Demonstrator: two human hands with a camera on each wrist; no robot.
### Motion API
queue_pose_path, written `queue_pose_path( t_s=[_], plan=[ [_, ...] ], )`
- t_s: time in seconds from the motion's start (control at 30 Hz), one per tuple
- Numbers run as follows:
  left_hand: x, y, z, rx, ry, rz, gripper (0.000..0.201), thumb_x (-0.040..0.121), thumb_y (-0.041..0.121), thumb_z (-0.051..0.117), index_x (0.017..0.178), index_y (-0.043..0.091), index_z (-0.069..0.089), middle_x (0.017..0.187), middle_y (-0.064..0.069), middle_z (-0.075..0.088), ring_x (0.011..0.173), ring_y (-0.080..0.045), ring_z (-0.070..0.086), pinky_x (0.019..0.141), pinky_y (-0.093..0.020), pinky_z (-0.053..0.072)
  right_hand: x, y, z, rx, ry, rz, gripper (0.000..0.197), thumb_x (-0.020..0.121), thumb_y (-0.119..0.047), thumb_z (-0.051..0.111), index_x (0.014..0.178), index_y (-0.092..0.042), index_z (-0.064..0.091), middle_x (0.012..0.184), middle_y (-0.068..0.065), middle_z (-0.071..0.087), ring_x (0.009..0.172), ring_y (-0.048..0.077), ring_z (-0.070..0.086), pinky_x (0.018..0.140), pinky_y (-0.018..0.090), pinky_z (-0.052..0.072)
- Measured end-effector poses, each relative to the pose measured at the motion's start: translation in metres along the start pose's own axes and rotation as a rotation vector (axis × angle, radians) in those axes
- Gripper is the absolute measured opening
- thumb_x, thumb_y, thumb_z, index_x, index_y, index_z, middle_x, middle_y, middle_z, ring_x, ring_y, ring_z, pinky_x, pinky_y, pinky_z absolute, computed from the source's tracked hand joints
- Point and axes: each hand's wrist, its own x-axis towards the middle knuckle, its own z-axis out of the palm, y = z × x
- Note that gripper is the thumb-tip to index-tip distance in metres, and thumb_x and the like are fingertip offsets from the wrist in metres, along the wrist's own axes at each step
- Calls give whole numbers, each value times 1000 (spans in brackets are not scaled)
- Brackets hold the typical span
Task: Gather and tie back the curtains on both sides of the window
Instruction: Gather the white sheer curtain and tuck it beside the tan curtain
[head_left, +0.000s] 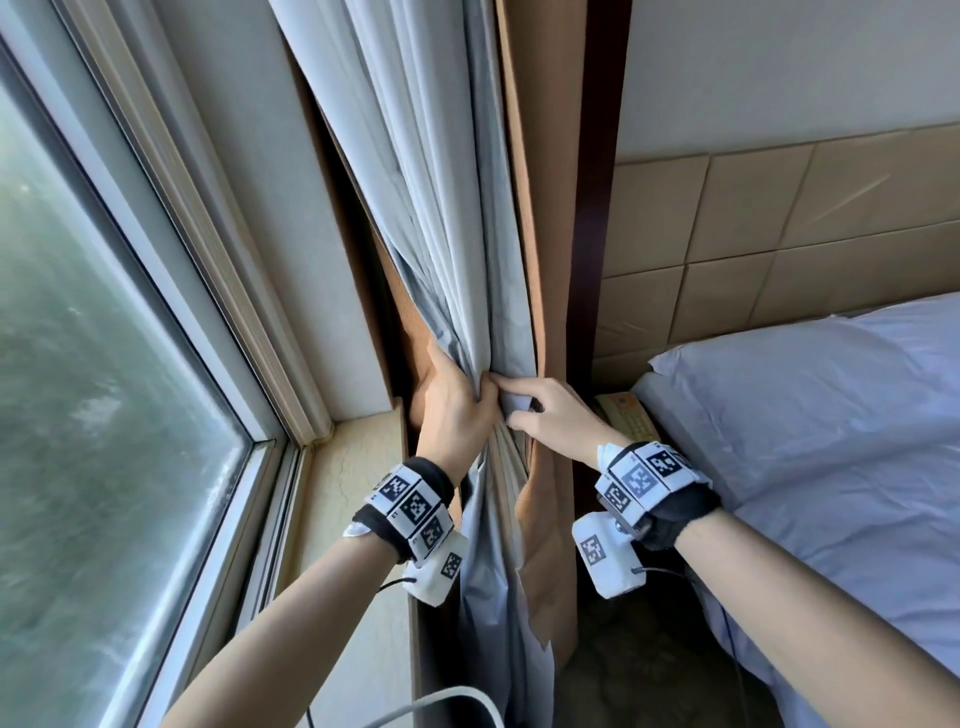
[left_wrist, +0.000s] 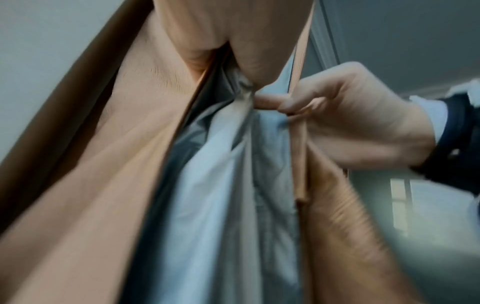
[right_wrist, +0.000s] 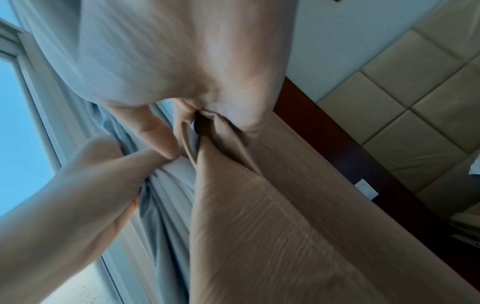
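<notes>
Window (head_left: 104, 364) left; curtain (head_left: 467, 234) bunched inside left hand (head_left: 452, 400) grip; right hand (head_left: 556, 415) pinching beside.

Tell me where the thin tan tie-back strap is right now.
In the left wrist view, the tie-back strap runs down the gathered curtain, right of centre, pinched in the right hand.

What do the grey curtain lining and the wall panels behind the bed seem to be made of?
Grey curtain lining: thin woven fabric with a slight sheen, likely a synthetic blackout lining; it creases sharply where the left hand grips it. Wall panels: beige padded squares, probably faux leather, with recessed seams and soft highlights.
</notes>
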Motion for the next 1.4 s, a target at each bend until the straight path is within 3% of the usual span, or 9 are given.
queue_pose_path(
  t_s=[0.13, 0.23, 0.37, 0.57, 0.67, 0.77, 0.87, 1.17, 1.4],
  plan=[
    [-4, -9, -12, 75, -97, 227, 90, 95, 12, 52, 146, 38, -17, 148, -8, 35, 128, -19, 45, 100, -21, 37, -6, 13, 0, -9, 58, -37, 60, 87, -2, 46, 131, -43, 56, 138, -18, 54, 120, 31, 56, 104, 47, 44],
    [-4, -13, -26, 250, -132, 471, 73, 97, 6, 49, 147, 38, 7, 145, -22, 36, 126, -31, 46, 97, -23, 39, -6, 21, -5, 13, 93, -90, 55, 93, 2, 47, 133, -34, 57, 137, -18, 54, 118, -9, 53, 107, 24, 42],
    [1, -20, -30, 248, -160, 368, 59, 89, -5, 46, 138, 28, 51, 140, -18, 41, 125, -32, 48, 102, -15, 32, -12, 31, -13, -71, 295, -116, 66, 92, 1, 47, 143, -40, 43, 107, -11, 70, 44, 1, 42, 57, 9, 41],
    [5, -12, -23, 215, -102, 121, 47, 86, 5, 50, 128, 23, 62, 127, -16, 55, 117, -25, 50, 97, -2, 24, -30, 46, -5, -116, 719, -195, 83, 92, -8, 60, 151, -42, 13, 111, 5, 67, 81, 19, 62, 71, 19, 48],
    [6, -7, -17, 155, 3, 64, 31, 85, 28, 66, 116, 24, 70, 117, -6, 67, 115, -18, 58, 104, -13, 34, -31, 51, -1, -9, 839, -113, 81, 90, -15, 66, 153, -30, 16, 62, 7, 55, 53, 19, 50, 51, 14, 42],
    [12, -4, -14, 138, 13, 43, 25, 84, 20, 70, 108, 21, 74, 111, -1, 71, 112, -17, 63, 103, -21, 41, -24, 47, -3, -42, 657, 23, 20, 90, -29, 67, 94, -9, 65, 58, -4, 51, 50, 8, 47, 59, 26, 47],
    [14, 1, -10, 179, -79, 157, 31, 83, 5, 56, 103, 20, 76, 101, -8, 73, 102, -29, 65, 90, -31, 52, -13, 48, -8, 36, 259, 90, 46, 89, -35, 68, 59, -10, 46, 50, -6, 41, 41, 1, 39, 48, 17, 32],
    [15, 25, -2, 166, -252, 116, 56, 76, 74, 56, 55, 22, 55, 61, 10, 59, 72, -8, 56, 68, -24, 46, 5, 51, -14, -200, -283, 170, 50, 79, -33, 77, 119, -12, 55, 113, 5, 63, 105, 19, 61, 93, 32, 49],
    [22, 29, -1, 202, -112, -6, 47, 83, 25, 56, 47, 14, 29, 42, 7, 34, 41, -11, 33, 50, -26, 32, -19, 63, -3, -251, -229, 189, 105, 70, -51, 76, 153, -37, 13, 157, -4, 29, 144, 15, 28, 118, 36, 26]
  ],
)
